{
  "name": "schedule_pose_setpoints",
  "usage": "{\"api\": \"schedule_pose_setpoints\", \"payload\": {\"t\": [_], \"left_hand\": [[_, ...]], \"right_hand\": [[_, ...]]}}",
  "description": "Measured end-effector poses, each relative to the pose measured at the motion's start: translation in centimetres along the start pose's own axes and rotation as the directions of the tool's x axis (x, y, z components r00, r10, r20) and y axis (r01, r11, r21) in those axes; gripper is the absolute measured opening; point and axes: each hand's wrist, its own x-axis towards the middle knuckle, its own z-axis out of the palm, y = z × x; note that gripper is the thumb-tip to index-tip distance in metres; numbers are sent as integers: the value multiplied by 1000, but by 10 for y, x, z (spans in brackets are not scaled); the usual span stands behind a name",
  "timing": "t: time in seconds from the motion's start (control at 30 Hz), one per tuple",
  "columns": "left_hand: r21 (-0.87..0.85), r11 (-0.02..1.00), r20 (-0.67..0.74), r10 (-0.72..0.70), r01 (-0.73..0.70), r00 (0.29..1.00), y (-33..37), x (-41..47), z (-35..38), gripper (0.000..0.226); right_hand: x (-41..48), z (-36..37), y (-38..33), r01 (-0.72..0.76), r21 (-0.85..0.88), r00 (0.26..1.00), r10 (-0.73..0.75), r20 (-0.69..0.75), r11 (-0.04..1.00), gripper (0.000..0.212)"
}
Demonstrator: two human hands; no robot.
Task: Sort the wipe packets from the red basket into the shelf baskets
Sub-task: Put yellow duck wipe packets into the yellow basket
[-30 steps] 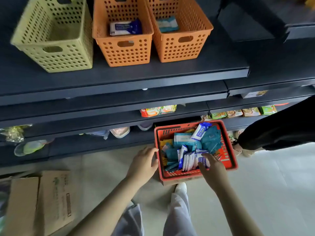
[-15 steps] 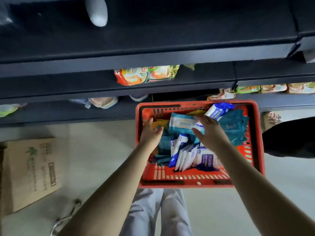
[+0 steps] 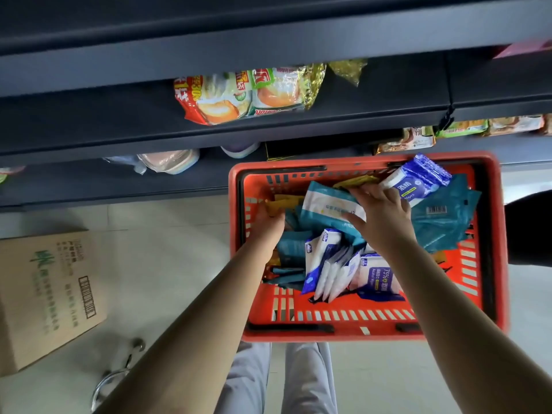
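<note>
Teal, white and blue wipe packets

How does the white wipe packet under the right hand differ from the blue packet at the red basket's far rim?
Colour: the white packet has teal ends; the blue packet is mostly blue. Pose: the white packet lies flat on the pile; the blue packet leans on the far rim of the red basket. Hold: the right hand grips the white packet; the blue packet lies beside its fingers. Both sit inside.

Dark shelf holds snack packs (bright wrappers) — cardboard box on floor.
</note>
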Motion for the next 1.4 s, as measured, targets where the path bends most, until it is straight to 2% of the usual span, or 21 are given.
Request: {"api": "schedule_pose_setpoints", "payload": {"t": [0.07,0.2,0.33,0.57,0.7,0.77,0.83,0.93,1.07,1.13,1.2,1.27,1.4], "left_hand": [[-24,999,-13,-40,40,999,4,4,0,14],[-54,995,-10,-80,79,997,8,5,0,34],[-20,995,15,-94,95,995,9,2,-1,41],[59,998,9,-15,14,1000,8,-8,-2,34],[77,992,29,100,-102,995,8,-26,-8,27],[144,966,45,209,-214,977,8,-38,-13,20],[172,932,54,316,-321,947,11,-55,-19,20],[42,930,44,364,-366,930,24,-83,-33,19],[-176,882,24,449,-438,893,54,-139,-63,32],[-305,872,55,418,-384,907,74,-180,-78,20],[-421,851,87,382,-313,920,90,-224,-93,18],[-530,808,77,348,-257,934,106,-270,-109,25],[-707,670,-22,300,-227,954,125,-342,-146,41]], "right_hand": [[3,0,0,-9,-4,1000,9,0,1000,57],[7,-1,4,-24,20,1000,24,-4,1000,58],[2,-1,12,-52,32,998,53,-31,998,58],[-15,0,27,-132,87,988,138,-67,987,54],[-26,1,32,-178,258,978,200,-63,950,43],[-36,-2,33,-201,478,968,248,-36,855,34],[-49,-10,31,-206,688,957,291,-9,696,28],[-79,-31,21,-147,890,936,352,-17,433,21],[-125,-78,0,-32,997,894,447,-5,77,13],[-152,-114,-14,28,995,889,457,19,-95,14],[-182,-152,-28,61,972,906,422,42,-227,26],[-210,-190,-41,80,951,920,389,45,-299,32],[-255,-250,-64,118,945,953,302,-22,-306,29]]}}
